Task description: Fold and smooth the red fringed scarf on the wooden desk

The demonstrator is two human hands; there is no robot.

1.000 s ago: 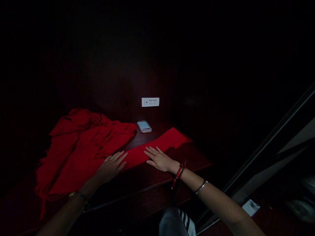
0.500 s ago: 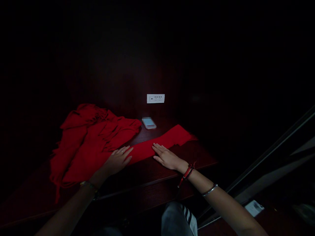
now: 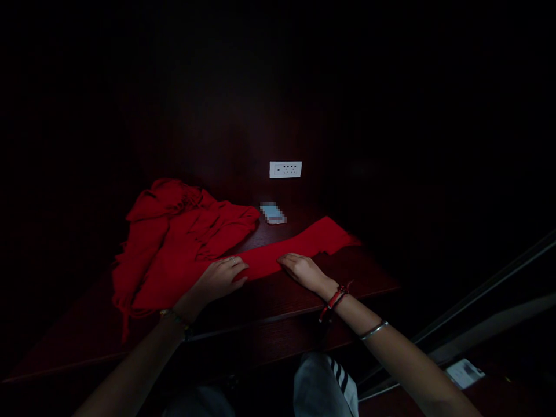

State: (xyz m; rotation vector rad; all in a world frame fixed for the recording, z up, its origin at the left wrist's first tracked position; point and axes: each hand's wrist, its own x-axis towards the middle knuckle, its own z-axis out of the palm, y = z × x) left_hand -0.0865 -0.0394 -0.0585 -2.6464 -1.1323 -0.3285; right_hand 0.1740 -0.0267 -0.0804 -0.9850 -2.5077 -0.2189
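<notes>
A red fringed scarf [image 3: 186,231] lies on the dark wooden table, bunched at the left and drawn out to the right in a flat folded strip. My left hand [image 3: 221,278] rests on the strip near the bunched part, its fingers slightly bent and the thumb apart. On the strip's near edge, further right, my right hand [image 3: 306,271] has its fingers drawn together and curled down on the cloth. Its thumb is mostly hidden, and the hold looks like a pinch. The strip's far end spreads out beyond the right hand.
Behind the scarf lies a phone [image 3: 273,213] with a blurred screen. A white socket plate [image 3: 285,169] is on the back wall. The table's front edge [image 3: 260,320] runs above my knees [image 3: 321,385]. A pale flat item [image 3: 464,373] lies low at the right.
My right hand's fingers have gone from flat and spread to curled together on the strip. My left fingers bend a little more. The whole view has shifted slightly.
</notes>
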